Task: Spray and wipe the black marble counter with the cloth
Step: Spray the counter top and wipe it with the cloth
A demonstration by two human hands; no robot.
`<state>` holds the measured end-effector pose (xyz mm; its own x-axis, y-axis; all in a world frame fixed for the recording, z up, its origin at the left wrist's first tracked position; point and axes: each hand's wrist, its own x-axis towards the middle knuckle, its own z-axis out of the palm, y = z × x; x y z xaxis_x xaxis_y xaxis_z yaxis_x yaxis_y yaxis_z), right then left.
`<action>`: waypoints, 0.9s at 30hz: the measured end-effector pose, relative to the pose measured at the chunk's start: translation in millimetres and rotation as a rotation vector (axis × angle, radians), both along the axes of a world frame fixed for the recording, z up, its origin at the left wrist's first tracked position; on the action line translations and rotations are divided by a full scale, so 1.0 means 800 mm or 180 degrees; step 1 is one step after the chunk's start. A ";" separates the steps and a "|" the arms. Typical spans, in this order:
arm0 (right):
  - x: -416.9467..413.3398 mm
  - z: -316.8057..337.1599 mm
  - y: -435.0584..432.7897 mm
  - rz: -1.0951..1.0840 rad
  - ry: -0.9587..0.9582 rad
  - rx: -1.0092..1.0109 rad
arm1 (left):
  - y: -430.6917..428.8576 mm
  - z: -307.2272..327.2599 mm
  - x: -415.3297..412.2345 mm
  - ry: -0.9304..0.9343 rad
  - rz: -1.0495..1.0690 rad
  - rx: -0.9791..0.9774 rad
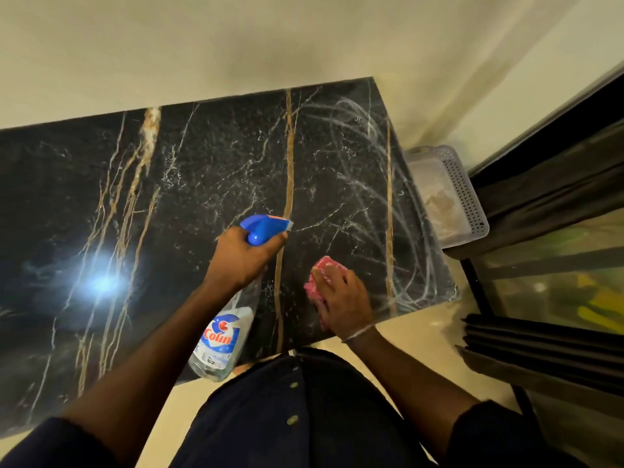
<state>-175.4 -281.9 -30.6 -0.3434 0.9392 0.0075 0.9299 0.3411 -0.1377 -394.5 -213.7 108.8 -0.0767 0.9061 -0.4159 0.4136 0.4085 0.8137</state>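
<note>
The black marble counter (189, 184) with gold and white veins spreads before me, its far edge against a cream wall (236, 45). White swirled streaks mark its right end. My right hand (341, 298) lies flat near the front right corner, fingers (326, 276) spread and pressing a pink cloth (322, 265) onto the stone. My left hand (243, 253) has its fingers curled tight around the neck of a clear plastic spray bottle (221, 336) with a blue trigger head, held above the counter's front edge. A grey perforated plastic basket (464, 194) sits just past the right edge.
</note>
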 end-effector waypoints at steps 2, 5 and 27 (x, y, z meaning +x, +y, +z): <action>-0.023 -0.001 0.022 0.0534 0.0092 0.0032 | 0.000 0.001 0.006 0.0067 0.0143 0.0008; -0.046 0.000 0.058 0.1065 0.0092 0.0002 | -0.001 0.007 0.012 0.0202 0.0406 0.0133; -0.042 0.027 0.152 0.1226 -0.0058 -0.0793 | 0.013 -0.004 -0.001 0.0226 0.1192 -0.0117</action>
<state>-208.8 -160.5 -9.1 -0.6657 0.7155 -0.2118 0.7450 0.6208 -0.2441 -395.4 -203.6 105.8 -0.4295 0.7945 -0.4294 0.2850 0.5704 0.7704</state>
